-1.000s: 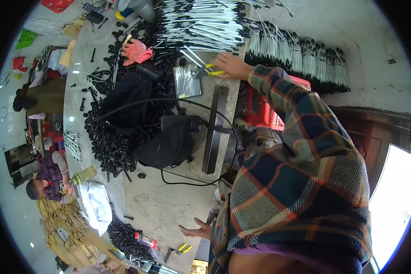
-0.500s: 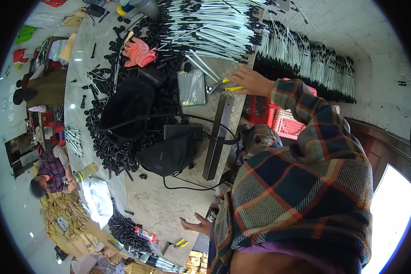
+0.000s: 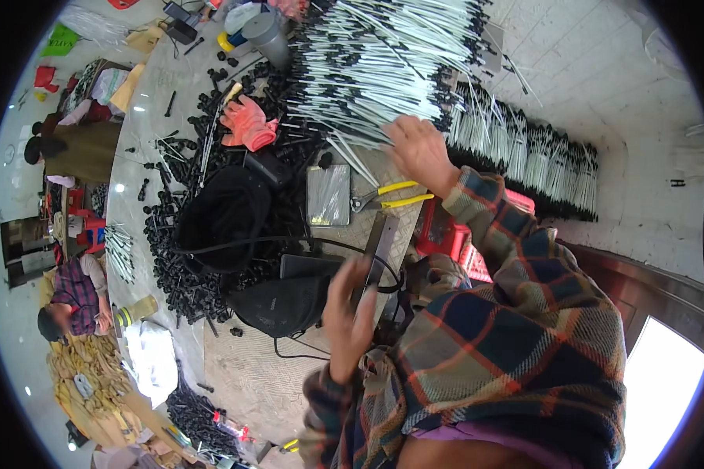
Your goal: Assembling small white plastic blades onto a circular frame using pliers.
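Note:
My right hand (image 3: 421,152) is at the near edge of a thick pile of white rods with black ends (image 3: 368,70). Its fingers bend down over the rod ends, and whether they grip one is hidden. Just below that hand, pliers with yellow handles (image 3: 395,195) lie loose on the table, jaws beside a clear flat box (image 3: 328,195). My left hand (image 3: 347,316) is raised above the table with thumb and fingers apart, holding nothing. It is nearest to a dark metal bar (image 3: 382,242) and a black cap-shaped item (image 3: 278,293), and partly covers both.
Many small black parts (image 3: 164,266) cover the table's middle, around a black bag (image 3: 223,219) and a pink glove (image 3: 249,123). A black cable (image 3: 305,240) loops over the bar. More rods in bundles (image 3: 536,156) stand at right above red crates (image 3: 446,234). A co-worker (image 3: 74,297) sits far left.
My right hand has let go of the pliers and moved to the rod pile. My left hand has moved from the lower table area up beside the metal bar. The view has shifted slightly.

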The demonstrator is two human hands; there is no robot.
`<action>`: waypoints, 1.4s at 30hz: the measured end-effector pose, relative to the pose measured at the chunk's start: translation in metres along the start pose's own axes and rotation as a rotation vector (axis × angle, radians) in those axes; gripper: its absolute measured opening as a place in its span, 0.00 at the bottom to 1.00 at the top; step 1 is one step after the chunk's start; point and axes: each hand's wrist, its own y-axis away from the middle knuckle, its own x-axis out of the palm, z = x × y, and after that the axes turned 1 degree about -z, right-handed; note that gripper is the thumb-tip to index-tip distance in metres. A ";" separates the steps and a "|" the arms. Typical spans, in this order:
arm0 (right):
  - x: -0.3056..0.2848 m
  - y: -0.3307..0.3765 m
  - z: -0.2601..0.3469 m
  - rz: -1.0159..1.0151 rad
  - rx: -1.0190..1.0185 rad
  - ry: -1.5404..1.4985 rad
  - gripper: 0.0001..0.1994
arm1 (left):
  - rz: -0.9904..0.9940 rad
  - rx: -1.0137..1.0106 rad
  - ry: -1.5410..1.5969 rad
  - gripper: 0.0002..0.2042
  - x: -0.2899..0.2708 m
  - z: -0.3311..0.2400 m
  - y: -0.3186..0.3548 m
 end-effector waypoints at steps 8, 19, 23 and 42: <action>0.035 -0.041 -0.026 0.119 -0.088 0.202 0.37 | -0.260 -0.342 0.459 0.39 0.063 0.068 -0.196; 0.059 -0.043 -0.035 0.137 -0.055 0.245 0.24 | -0.464 -0.361 0.824 0.23 0.100 0.112 -0.260; 0.061 -0.046 -0.028 0.209 0.001 0.180 0.24 | -0.476 -0.494 0.899 0.26 0.100 0.114 -0.266; 0.042 -0.061 -0.037 0.321 0.020 -0.156 0.34 | -0.223 -0.231 1.087 0.23 0.101 0.107 -0.262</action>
